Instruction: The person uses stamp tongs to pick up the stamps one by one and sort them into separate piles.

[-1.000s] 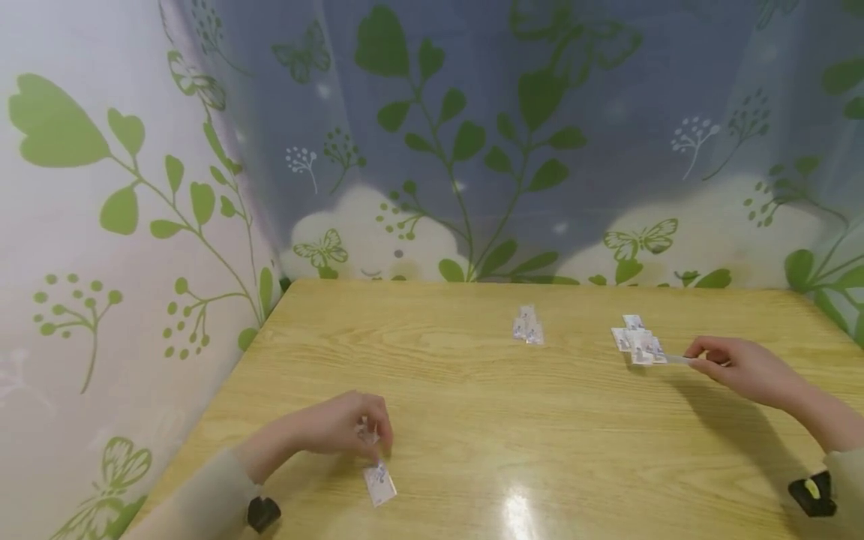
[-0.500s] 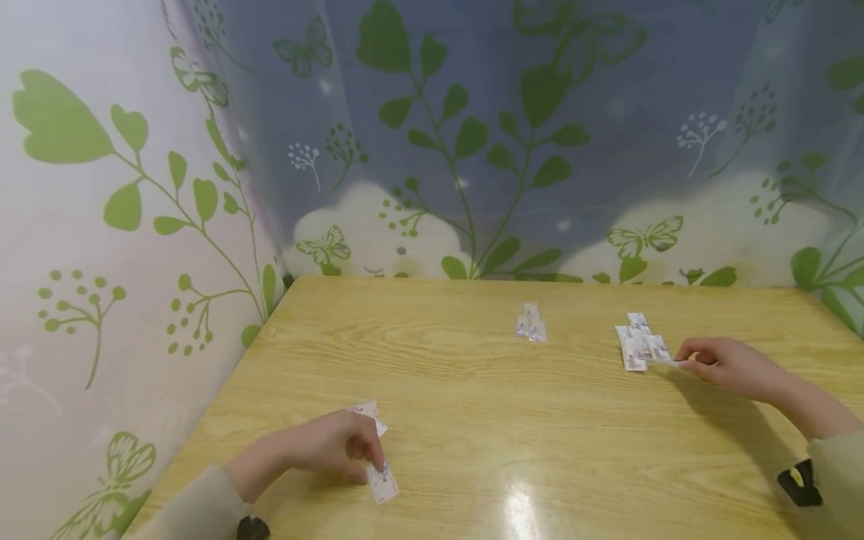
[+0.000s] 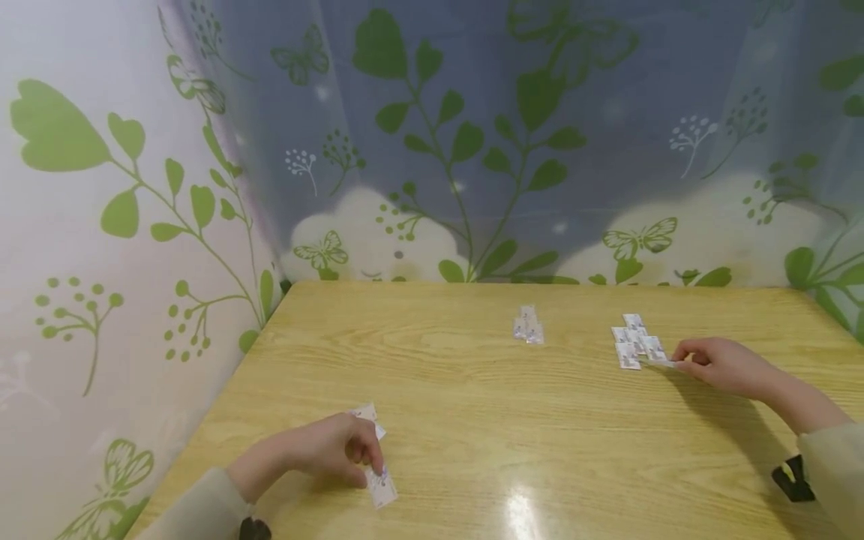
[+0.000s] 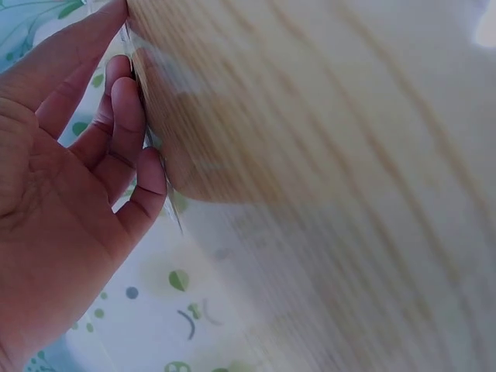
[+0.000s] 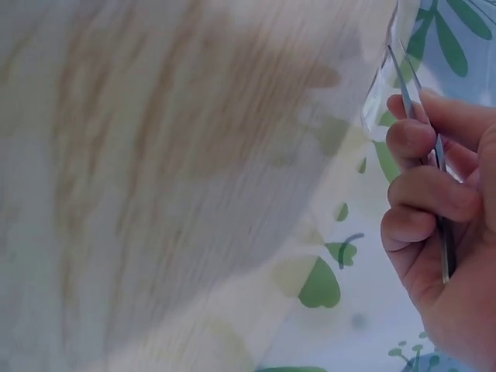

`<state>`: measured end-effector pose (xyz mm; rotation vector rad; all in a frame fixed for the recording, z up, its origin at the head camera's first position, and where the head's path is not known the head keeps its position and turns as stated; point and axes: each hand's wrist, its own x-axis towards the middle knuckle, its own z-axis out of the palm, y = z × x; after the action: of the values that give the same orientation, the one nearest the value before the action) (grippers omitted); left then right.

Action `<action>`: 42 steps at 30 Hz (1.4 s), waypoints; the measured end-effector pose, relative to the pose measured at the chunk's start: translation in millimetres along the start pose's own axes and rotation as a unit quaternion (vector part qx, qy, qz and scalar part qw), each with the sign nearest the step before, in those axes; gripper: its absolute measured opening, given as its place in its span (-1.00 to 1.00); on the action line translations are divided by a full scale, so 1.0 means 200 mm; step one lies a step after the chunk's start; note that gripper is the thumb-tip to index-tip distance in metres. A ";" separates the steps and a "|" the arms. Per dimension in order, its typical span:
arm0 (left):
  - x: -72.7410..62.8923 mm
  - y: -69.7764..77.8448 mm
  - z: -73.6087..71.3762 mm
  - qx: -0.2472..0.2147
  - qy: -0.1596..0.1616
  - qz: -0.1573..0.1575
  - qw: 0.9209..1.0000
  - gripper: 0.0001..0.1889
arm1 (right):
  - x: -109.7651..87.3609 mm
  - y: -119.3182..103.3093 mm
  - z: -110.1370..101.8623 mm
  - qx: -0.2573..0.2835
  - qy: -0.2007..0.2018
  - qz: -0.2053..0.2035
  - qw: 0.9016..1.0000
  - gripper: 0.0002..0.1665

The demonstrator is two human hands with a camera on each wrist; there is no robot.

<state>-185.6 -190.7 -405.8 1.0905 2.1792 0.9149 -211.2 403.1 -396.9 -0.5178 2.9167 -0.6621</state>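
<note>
In the head view my left hand (image 3: pixel 334 448) rests at a small flat printed packet (image 3: pixel 382 487), relaxed fingertips touching its far end. A second packet (image 3: pixel 367 412) shows partly behind the knuckles. The left wrist view has the fingers (image 4: pixel 130 124) low at the wood surface. At the right, my right hand (image 3: pixel 732 367) holds metal tweezers (image 5: pixel 440 163) between thumb and fingers. Their two tips stand slightly apart in the right wrist view. In the head view the tweezers point at the near right edge of an overlapping group of several packets (image 3: pixel 628 356).
Another small cluster of packets (image 3: pixel 529 328) lies toward the back middle of the wooden table (image 3: pixel 459 420). A patterned curtain (image 3: pixel 432 150) hangs behind the table's far edge, and a light leaf-printed cloth (image 3: pixel 128 262) lines the left side.
A packet held over the right group by the tweezers now lies at its near left. The tweezers drew back slightly. My left hand shifted nearer me, uncovering part of the farther packet.
</note>
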 end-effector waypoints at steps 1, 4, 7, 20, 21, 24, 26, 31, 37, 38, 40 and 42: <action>0.00 0.00 0.00 -0.001 -0.001 0.000 1.000 -0.80 | -0.01 0.00 -0.01 -0.002 0.000 0.005 1.000 -0.90; 0.00 0.01 0.00 -0.002 -0.002 0.002 1.000 -0.80 | -0.04 -0.02 -0.03 -0.004 0.003 0.018 1.000 -0.87; 0.01 0.01 0.00 -0.003 -0.006 0.000 1.000 -0.79 | -0.06 -0.05 -0.05 -0.008 0.010 0.027 1.000 -0.81; 0.01 0.02 0.00 -0.007 -0.013 -0.010 1.000 -0.79 | 0.04 -0.44 0.03 0.086 0.011 -0.051 0.995 -0.82; 0.01 0.02 0.00 -0.007 -0.013 -0.010 1.000 -0.79 | 0.06 -0.48 0.04 0.093 0.004 -0.060 0.994 -0.82; 0.01 0.01 0.00 -0.011 -0.014 -0.012 1.000 -0.79 | 0.09 -0.59 0.11 0.115 -0.022 -0.081 0.990 -0.79; 0.01 0.01 0.00 -0.014 -0.015 -0.014 1.000 -0.79 | 0.12 -0.65 0.16 0.129 -0.039 -0.092 0.987 -0.76; 0.01 0.01 0.01 -0.009 -0.011 -0.008 1.000 -0.79 | 0.16 -0.81 0.27 0.131 -0.070 -0.117 0.982 -0.74; 0.02 0.01 0.00 -0.004 -0.011 -0.005 1.000 -0.79 | 0.22 -0.98 0.42 0.121 -0.104 -0.169 0.973 -0.81; 0.02 0.01 0.00 -0.002 -0.012 -0.008 1.000 -0.78 | 0.23 -1.01 0.44 0.122 -0.110 -0.175 0.971 -0.82; 0.02 0.01 0.00 0.002 -0.012 -0.013 1.000 -0.78 | 0.24 -1.06 0.48 0.120 -0.123 -0.184 0.968 -0.84; 0.02 0.01 -0.01 0.007 -0.013 -0.018 1.000 -0.77 | 0.26 -1.12 0.51 0.115 -0.136 -0.194 0.965 -0.86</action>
<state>-187.6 -186.4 -403.7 1.0591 2.1806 0.8668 -174.4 154.3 -393.5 -1.0680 2.4598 -0.8790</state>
